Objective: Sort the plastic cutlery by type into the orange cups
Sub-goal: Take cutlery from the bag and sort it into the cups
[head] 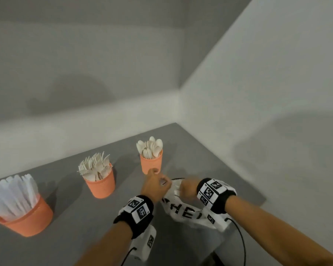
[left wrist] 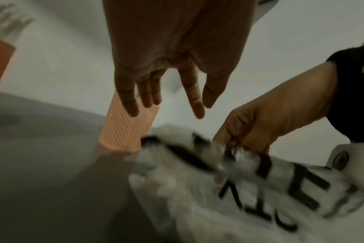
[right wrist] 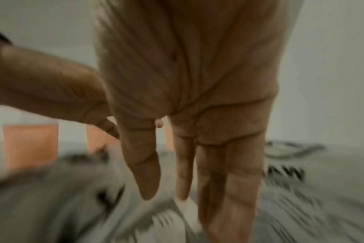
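Three orange cups stand in a row on the grey bench (head: 69, 217), running from near left to far right. The near-left cup (head: 30, 221) holds white plastic knives (head: 13, 192), their long axes upright and leaning a little left. The middle cup (head: 102, 186) holds white forks (head: 93, 167), handles down and tines fanned upward. The far cup (head: 151, 165) holds white spoons (head: 150, 147), bowls up. The cups are tapered with a fine ribbed texture, plain in the left wrist view on the far cup (left wrist: 127, 128).

Just near and right of the far cup lies a crumpled white plastic bag (head: 186, 210) with large black letters, thin and creased. In the right wrist view, blurred white fork tines (right wrist: 164, 222) show in the bag below the fingers, pointing away from the camera.

The left hand (head: 155, 186) is at the bag's far edge, in front of the base of the far cup. Seen from its wrist, its fingers (left wrist: 194, 98) hang straight and loose, holding nothing. The right hand (head: 187, 188) is at the top of the bag, and the left wrist view shows its fingers (left wrist: 237, 131) curled, pinching the bag's plastic.

Both wrists wear black bands with white square-patterned tags. A thin black cable (head: 242, 244) loops on the bench at the near right. Pale walls meet in a corner behind the bench.
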Tool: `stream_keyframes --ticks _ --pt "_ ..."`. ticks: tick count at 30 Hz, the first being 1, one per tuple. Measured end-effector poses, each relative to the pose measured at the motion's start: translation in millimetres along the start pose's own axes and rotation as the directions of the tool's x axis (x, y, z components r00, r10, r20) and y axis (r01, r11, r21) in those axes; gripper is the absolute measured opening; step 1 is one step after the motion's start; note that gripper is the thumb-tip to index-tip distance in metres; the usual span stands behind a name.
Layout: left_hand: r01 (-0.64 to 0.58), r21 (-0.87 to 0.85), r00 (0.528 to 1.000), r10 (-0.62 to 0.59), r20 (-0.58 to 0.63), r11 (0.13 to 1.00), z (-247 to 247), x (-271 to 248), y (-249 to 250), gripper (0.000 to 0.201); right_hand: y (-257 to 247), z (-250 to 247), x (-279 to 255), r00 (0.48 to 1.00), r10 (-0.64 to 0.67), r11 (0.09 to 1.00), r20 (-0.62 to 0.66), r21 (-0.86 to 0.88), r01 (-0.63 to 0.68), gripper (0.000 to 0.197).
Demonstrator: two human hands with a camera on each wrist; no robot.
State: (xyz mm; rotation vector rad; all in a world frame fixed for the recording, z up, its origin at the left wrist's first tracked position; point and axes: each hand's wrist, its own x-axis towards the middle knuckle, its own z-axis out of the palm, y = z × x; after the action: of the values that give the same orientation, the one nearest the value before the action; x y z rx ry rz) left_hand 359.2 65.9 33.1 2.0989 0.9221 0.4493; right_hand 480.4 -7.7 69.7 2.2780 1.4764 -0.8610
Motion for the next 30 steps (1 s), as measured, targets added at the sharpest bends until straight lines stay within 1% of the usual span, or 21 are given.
stream_keyframes --ticks 1,3,4,5,6,7,8,10,12,13,14,16,18,20,22,24,26,28,30 --pt "0.042 0.025 0.997 -0.043 0.061 0.999 9 -3 -3 0.016 6 12 3 0.999 0.006 1.0 -0.044 -0.021 -0.007 0.031" --pt "0.113 0.065 0.981 -0.122 0.149 0.991 23 -9 -8 0.016 16 30 8 0.999 -0.007 0.999 -0.033 -0.035 0.005 0.04" --pt "0.144 0.066 0.974 -0.153 0.167 0.987 29 -12 -9 0.014 20 37 8 0.999 -0.014 0.999 -0.032 -0.044 0.013 0.046" --pt "0.181 0.059 0.965 -0.189 0.18 0.982 31 -15 -10 0.009 25 42 8 0.998 -0.036 0.999 -0.051 -0.035 0.034 0.05" --pt "0.204 0.056 0.96 -0.211 0.184 0.977 33 -17 -12 0.008 29 47 7 0.997 -0.049 0.999 -0.062 -0.015 0.048 0.051" --pt "0.218 0.065 0.957 -0.227 0.181 0.974 34 -18 -16 0.016 31 51 9 0.994 -0.066 0.998 -0.082 -0.013 0.065 0.051" --pt "0.21 0.083 0.959 -0.222 0.179 0.974 35 -19 -19 0.023 33 56 9 0.992 -0.078 0.997 -0.103 -0.02 0.076 0.048" --pt "0.176 0.121 0.966 -0.195 0.171 0.977 34 -22 -22 0.032 33 67 11 0.978 -0.089 0.996 -0.19 -0.039 0.083 0.034" --pt "0.162 0.133 0.969 -0.183 0.166 0.978 33 -26 -21 0.036 30 72 11 0.96 -0.069 0.998 -0.271 -0.018 0.067 0.021" --pt "0.163 0.137 0.968 -0.186 0.171 0.977 32 -27 -20 0.037 28 73 11 0.953 -0.068 0.998 -0.295 -0.022 0.064 0.019" --pt "0.156 0.142 0.97 -0.179 0.164 0.977 31 -27 -19 0.037 24 72 10 0.959 -0.06 0.998 -0.279 -0.03 0.054 0.022" --pt "0.146 0.147 0.973 -0.169 0.156 0.978 30 -28 -18 0.037 20 71 10 0.974 -0.038 0.999 -0.222 0.007 0.041 0.031" --pt "0.133 0.145 0.974 -0.157 0.163 0.98 28 -30 -17 0.038 16 73 11 0.978 -0.022 0.997 -0.208 0.074 0.038 0.036" --pt "0.123 0.152 0.973 -0.149 0.176 0.981 27 -33 -18 0.04 11 77 12 0.981 -0.001 0.996 -0.196 0.082 0.018 0.041" --pt "0.101 0.174 0.973 -0.134 0.189 0.98 27 -38 -18 0.043 10 78 12 0.981 0.0 0.995 -0.194 0.096 0.019 0.038" --pt "0.094 0.2 0.973 -0.133 0.191 0.975 27 -43 -18 0.048 10 73 9 0.981 0.0 0.987 -0.196 0.16 0.032 0.033" --pt "0.108 0.235 0.974 -0.15 0.171 0.966 25 -46 -18 0.051 14 68 7 0.98 0.013 0.975 -0.197 0.219 0.031 0.036" --pt "0.116 0.265 0.98 -0.154 0.128 0.957 21 -45 -16 0.049 16 62 4 0.981 -0.013 0.956 -0.193 0.285 0.068 0.039" --pt "0.13 0.273 0.983 -0.161 0.092 0.953 17 -40 -13 0.047 17 58 -2 0.975 -0.076 0.936 -0.209 0.322 0.142 0.039"
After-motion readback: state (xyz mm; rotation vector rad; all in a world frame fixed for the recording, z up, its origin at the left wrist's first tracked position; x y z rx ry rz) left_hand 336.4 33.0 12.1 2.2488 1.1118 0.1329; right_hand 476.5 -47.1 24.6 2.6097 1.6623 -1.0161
